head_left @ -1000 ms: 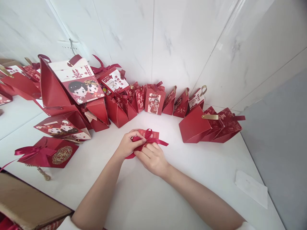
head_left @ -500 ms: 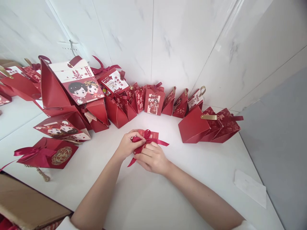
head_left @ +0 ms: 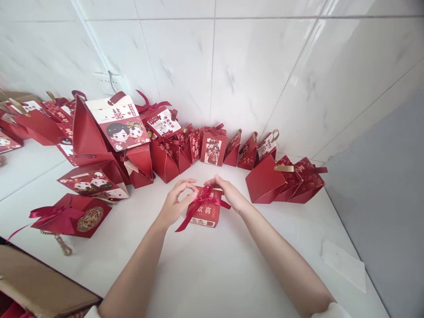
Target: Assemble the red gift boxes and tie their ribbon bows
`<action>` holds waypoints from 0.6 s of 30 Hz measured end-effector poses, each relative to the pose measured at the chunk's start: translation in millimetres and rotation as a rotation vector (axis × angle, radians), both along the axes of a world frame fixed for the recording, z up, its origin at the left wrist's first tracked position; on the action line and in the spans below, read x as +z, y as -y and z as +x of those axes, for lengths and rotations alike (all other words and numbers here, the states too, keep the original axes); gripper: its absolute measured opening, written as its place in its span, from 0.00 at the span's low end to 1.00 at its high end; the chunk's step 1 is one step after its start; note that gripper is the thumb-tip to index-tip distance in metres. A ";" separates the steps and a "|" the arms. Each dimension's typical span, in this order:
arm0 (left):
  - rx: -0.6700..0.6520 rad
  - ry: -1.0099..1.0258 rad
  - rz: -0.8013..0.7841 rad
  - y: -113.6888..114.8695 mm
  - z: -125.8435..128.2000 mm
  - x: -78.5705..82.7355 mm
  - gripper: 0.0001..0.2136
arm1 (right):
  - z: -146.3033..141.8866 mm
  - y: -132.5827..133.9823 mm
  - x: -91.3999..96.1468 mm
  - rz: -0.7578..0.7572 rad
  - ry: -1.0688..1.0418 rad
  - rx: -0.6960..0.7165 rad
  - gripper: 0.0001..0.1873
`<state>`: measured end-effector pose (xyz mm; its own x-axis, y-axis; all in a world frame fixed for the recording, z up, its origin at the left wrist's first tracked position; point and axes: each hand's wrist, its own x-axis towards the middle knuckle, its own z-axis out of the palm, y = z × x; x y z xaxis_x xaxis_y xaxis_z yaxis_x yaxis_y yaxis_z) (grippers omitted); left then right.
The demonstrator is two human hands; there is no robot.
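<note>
A small red gift box (head_left: 206, 217) with pale lettering lies on the white table. Across its top runs a dark red ribbon (head_left: 206, 199) tied in a bow, one tail hanging over the front left and the other pointing right. On the box's left side, my left hand (head_left: 177, 202) is open, thumb and fingers curved apart close to the bow. My right hand (head_left: 230, 193) arches over the back right corner, open, fingers stretched out. Whether the fingertips touch the box or ribbon I cannot tell.
Several folded red gift boxes (head_left: 213, 148) line the tiled wall. Bigger boxes are stacked at left (head_left: 127, 132); a ribboned red box (head_left: 71, 214) lies before them. More boxes (head_left: 266, 181) stand right. A white paper (head_left: 343, 265) lies near the table's right edge, a cardboard box (head_left: 43, 282) lower left.
Both hands have loosened from the bow and spread to the box's sides. My right hand moved back and right, uncovering the box's front. The camera view has tilted up slightly.
</note>
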<state>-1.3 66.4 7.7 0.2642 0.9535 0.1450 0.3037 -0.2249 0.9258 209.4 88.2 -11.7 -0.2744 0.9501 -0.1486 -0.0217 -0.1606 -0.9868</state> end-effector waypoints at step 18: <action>-0.037 -0.174 0.002 10.7 18.4 -1.8 0.11 | 20.1 7.5 7.2 0.006 -0.046 0.201 0.23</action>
